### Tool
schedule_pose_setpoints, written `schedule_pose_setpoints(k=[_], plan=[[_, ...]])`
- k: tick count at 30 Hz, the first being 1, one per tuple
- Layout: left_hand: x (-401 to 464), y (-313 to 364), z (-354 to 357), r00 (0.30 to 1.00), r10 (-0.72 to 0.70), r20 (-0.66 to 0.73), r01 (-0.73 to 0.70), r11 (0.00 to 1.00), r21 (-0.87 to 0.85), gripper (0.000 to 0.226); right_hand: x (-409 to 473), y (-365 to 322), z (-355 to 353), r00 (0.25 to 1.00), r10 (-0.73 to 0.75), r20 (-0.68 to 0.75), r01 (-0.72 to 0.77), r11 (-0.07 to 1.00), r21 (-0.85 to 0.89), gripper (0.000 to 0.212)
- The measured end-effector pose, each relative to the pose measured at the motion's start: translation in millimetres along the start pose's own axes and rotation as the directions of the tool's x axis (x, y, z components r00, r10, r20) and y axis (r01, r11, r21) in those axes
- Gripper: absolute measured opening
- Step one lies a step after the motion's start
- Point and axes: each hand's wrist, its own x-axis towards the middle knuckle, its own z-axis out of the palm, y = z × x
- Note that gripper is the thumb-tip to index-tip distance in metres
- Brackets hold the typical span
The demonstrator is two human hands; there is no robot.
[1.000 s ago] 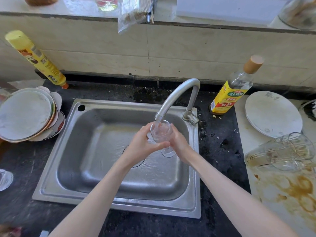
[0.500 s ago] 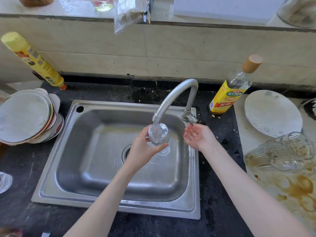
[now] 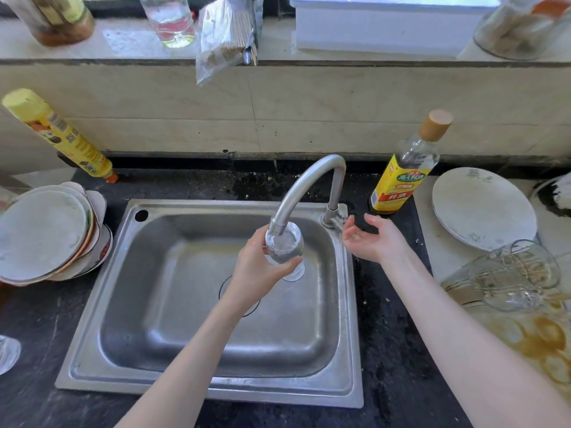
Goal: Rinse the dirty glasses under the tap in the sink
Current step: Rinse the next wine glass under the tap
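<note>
Glass [image 3: 284, 246] sits upright under tap [image 3: 304, 188], left-hand fingers [image 3: 285, 267] wrapped around it.

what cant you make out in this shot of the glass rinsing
Head view only:
- Stem of the glass: covered by the left hand.
- Tap handle: the right hand is next to it; contact unclear.
- Second glass: cut off by the left edge.
- Pitcher contents: blurred by reflections.

only one view here, the cam on my head, looking forward and down from pretty close right over the sink [image 3: 92, 359], tap [image 3: 309, 183] dead centre, windowsill [image 3: 370, 61] behind it, my arms reaching in from below
</note>
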Motion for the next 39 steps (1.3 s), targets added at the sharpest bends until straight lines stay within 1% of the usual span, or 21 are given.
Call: schedule_pose_setpoints(k=[2,4,5,7,8,9,10,11,12,14,15,17,19,21,23,25,28,30,33,35,39], plan=[[0,0,0,1.000,0.000,-0.016,0.000,1.000,-0.003,0.053,-6,8,-1,1.000,-0.024,0.011,0.025,0.994,-0.111,0.032],[-2,0,-1,0.999,-0.009,-0.032,0.009,1.000,-0.029,0.056,-17,20,-6,0.999,-0.043,0.009,0.044,0.950,-0.310,0.031],[-3,-1,0,0.999,-0.013,-0.042,0.012,0.999,-0.044,0.057,-23,29,-11,0.999,-0.030,0.011,0.032,0.905,-0.424,0.028],[-5,-3,1,0.998,-0.022,-0.063,0.019,0.999,-0.049,0.055,-35,52,-25,0.998,0.060,-0.002,-0.047,0.771,-0.635,0.027],[-6,-4,1,0.997,-0.020,-0.074,0.017,0.999,-0.041,0.053,-39,64,-32,0.993,0.118,-0.024,-0.101,0.703,-0.704,0.029],[-7,-5,2,0.997,-0.016,-0.081,0.014,0.999,-0.034,0.053,-41,76,-38,0.984,0.170,-0.047,-0.150,0.662,-0.735,0.032],[-8,-5,3,0.996,-0.014,-0.085,0.012,1.000,-0.028,0.053,-40,85,-41,0.977,0.202,-0.062,-0.183,0.659,-0.730,0.036],[-9,-5,4,0.996,-0.015,-0.086,0.013,0.999,-0.030,0.053,-38,93,-42,0.973,0.220,-0.063,-0.201,0.691,-0.694,0.039],[-12,-4,5,0.996,-0.011,-0.085,0.008,0.999,-0.039,0.055,-34,98,-40,0.974,0.221,-0.056,-0.206,0.747,-0.632,0.041],[-17,-1,8,0.998,0.007,-0.068,-0.012,0.997,-0.079,0.056,-27,104,-30,0.980,0.191,-0.054,-0.194,0.862,-0.468,0.034],[-20,-1,10,0.998,0.017,-0.062,-0.023,0.994,-0.103,0.056,-25,106,-25,0.983,0.170,-0.062,-0.181,0.899,-0.398,0.028],[-24,-1,12,0.998,0.026,-0.063,-0.033,0.991,-0.126,0.055,-23,107,-18,0.990,0.123,-0.066,-0.138,0.937,-0.321,0.019],[-27,-4,12,0.998,-0.005,-0.057,-0.002,0.993,-0.117,0.051,-25,103,-18,0.997,0.065,-0.045,-0.076,0.941,-0.329,0.016],[-29,-9,10,0.998,-0.064,-0.026,0.062,0.996,-0.067,0.050,-30,98,-20,0.999,-0.044,-0.010,0.036,0.905,-0.424,0.015],[-32,-14,8,0.994,-0.108,0.023,0.108,0.994,0.009,0.052,-33,94,-22,0.986,-0.160,0.044,0.159,0.832,-0.532,0.011],[-35,-17,7,0.991,-0.120,0.066,0.113,0.988,0.107,0.055,-39,92,-23,0.958,-0.266,0.105,0.271,0.726,-0.632,0.010],[-40,-19,6,0.994,-0.090,0.069,0.070,0.966,0.248,0.059,-49,95,-23,0.894,-0.399,0.202,0.410,0.551,-0.726,0.012],[-43,-19,5,0.996,-0.056,0.066,0.029,0.936,0.352,0.063,-54,99,-23,0.848,-0.455,0.273,0.476,0.425,-0.770,0.011],[-50,-17,3,0.995,0.002,0.099,-0.051,0.872,0.487,0.063,-61,107,-25,0.748,-0.550,0.371,0.534,0.167,-0.829,0.020],[-54,-15,-1,0.990,0.037,0.139,-0.109,0.824,0.556,0.060,-68,112,-27,0.686,-0.574,0.447,0.547,0.002,-0.837,0.022],[-58,-11,-17,0.964,0.114,0.240,-0.245,0.727,0.642,0.055,-84,120,-27,0.613,-0.569,0.549,0.534,-0.214,-0.818,0.028]])
